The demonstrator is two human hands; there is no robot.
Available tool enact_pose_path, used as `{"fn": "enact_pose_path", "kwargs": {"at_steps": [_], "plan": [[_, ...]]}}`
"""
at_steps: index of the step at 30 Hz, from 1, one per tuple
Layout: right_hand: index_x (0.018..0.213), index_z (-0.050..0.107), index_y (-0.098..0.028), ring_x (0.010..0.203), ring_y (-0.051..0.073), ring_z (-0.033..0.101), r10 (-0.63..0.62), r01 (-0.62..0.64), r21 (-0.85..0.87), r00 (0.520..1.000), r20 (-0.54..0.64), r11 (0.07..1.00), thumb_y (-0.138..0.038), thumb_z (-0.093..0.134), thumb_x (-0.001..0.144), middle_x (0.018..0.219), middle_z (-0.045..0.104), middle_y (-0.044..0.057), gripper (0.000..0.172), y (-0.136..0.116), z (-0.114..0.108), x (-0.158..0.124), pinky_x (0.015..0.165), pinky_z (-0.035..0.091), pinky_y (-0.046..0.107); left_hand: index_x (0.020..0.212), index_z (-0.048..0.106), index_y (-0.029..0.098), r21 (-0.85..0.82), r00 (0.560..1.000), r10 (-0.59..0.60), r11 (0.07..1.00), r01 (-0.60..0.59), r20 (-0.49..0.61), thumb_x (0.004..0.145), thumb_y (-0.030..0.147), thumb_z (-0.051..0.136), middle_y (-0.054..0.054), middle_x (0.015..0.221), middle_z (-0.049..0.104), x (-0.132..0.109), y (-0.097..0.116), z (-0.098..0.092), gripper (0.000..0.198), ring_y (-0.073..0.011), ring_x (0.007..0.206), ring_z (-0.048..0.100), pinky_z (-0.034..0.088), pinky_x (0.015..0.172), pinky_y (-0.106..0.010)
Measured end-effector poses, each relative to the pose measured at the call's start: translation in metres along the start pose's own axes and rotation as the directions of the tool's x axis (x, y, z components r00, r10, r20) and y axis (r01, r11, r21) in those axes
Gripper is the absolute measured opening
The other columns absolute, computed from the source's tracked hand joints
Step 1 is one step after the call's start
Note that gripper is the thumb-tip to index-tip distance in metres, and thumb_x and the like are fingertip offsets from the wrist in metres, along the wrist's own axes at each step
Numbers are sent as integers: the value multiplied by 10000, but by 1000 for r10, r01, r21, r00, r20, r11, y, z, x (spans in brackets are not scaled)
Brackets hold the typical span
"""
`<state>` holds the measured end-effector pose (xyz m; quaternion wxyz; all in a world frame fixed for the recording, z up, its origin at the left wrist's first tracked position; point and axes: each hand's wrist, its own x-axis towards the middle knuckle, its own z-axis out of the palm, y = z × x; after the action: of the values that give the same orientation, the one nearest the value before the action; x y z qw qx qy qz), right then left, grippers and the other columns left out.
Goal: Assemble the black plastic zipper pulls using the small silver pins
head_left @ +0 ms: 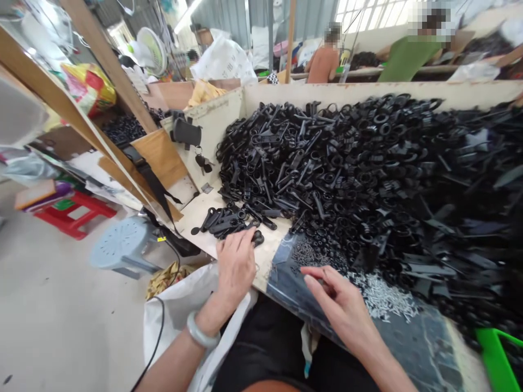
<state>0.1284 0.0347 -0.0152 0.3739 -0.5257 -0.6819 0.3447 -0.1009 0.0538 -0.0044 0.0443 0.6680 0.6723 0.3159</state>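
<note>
My left hand (pixel 237 258), a pale bangle (pixel 202 332) on its wrist, is at the bench's front left edge. Its fingers are bent together over a black plastic part (pixel 257 238), whose rounded end shows beyond the fingertips; the thumb is hidden. Just behind lies a small group of long black plastic parts (pixel 229 220). My right hand (pixel 337 296) hovers over the dark marbled sheet (pixel 294 291), thumb and forefinger apart, the other fingers curled. Close to it are a patch of small dark screws (pixel 304 253) and a heap of silvery screws (pixel 386 296).
A large heap of black plastic parts (pixel 327 152) fills the bin behind. A green crate (pixel 496 359) stands at the lower right. A white sack (pixel 175 326) hangs below the bench's left edge, near a blue stool (pixel 122 245). Two people (pixel 324 60) sit farther back.
</note>
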Motion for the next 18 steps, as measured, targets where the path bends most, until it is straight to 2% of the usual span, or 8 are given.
{"fn": "enact_pose_path", "kwargs": {"at_steps": [3,5,7,10,13,15,18], "plan": [[1050,768,-217,683,164,639,-90,90,-258,996,10,962,-377,514,1019,897,706,45,302,-3,-4,39,663,519,278,1412,613,161,298,998,56,953,-60,21,990,174,430,-173,1530,539,14,-12,14,461,-366,1301,524,374,1040,-535],[1101,750,-220,825,179,697,-98,109,-413,994,50,904,-310,498,1022,1014,725,53,279,-5,2,68,759,530,284,1451,582,177,366,996,79,926,-89,44,1001,231,450,-159,1602,457,13,-15,25,472,-373,1388,459,318,1100,-570],[1163,732,-235,902,195,718,-86,120,-491,992,92,863,-266,505,1014,1084,726,55,273,-7,14,94,786,525,292,1475,560,219,369,993,99,922,-114,60,1020,270,437,-133,1606,459,9,-19,32,474,-350,1448,411,211,1175,-595],[1194,724,-255,872,211,731,-77,142,-523,986,145,840,-238,571,977,1127,724,64,266,-10,41,122,727,508,298,1489,544,259,349,993,91,931,-110,72,1033,243,402,-107,1559,528,3,-24,36,478,-321,1453,426,125,1208,-601],[1078,754,-233,862,205,731,-59,149,-532,981,183,833,-199,595,952,1119,733,74,206,-13,60,136,709,486,281,1477,557,270,341,995,78,935,-95,66,1024,217,416,-99,1550,539,1,-30,35,477,-324,1443,441,125,1204,-613],[975,763,-218,874,198,724,-48,144,-517,980,194,844,-185,580,951,1078,743,75,187,-12,59,138,719,478,274,1470,565,282,337,995,74,937,-92,64,1021,206,422,-90,1552,538,1,-32,34,477,-323,1446,438,119,1204,-622],[875,763,-211,837,196,707,-30,123,-458,978,205,880,-220,593,932,945,762,56,179,-7,35,132,719,480,280,1477,557,289,324,996,63,942,-83,71,1018,193,420,-85,1553,538,2,-33,32,488,-326,1460,423,115,1207,-631]]}}
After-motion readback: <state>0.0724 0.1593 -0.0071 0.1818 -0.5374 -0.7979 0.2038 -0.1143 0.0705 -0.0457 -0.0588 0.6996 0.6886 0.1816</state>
